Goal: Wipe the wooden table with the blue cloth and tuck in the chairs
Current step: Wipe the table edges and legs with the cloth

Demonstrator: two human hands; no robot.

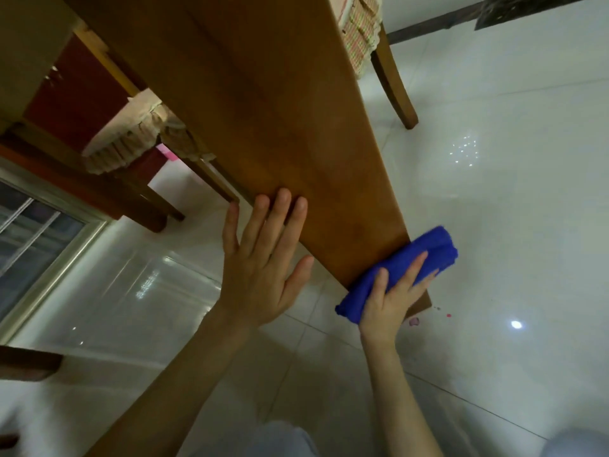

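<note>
Wooden table [280, 110] between cushioned chairs [122, 145]

Pale-framed window [33, 245], dark glass behind slim bars. Right of the window and below it, glossy white tiled floor [494, 179] with thin grout lines. Far right of the window and a little lower, a round bright light reflection [516, 324]; nearer the window from that, a purplish stain [414, 321] with tiny red specks [448, 315] alongside. Far right of the window and higher, a scatter of small glints [464, 153]. Above the window, a dark red panel [75, 90] beside a beige surface [29, 44]. Up and right of the window, a small pink thing [166, 153], too hidden to identify. Below the window, a dark brown wooden block [26, 362]. Farthest from the window, up right, dark carved furniture [534, 8].
</note>
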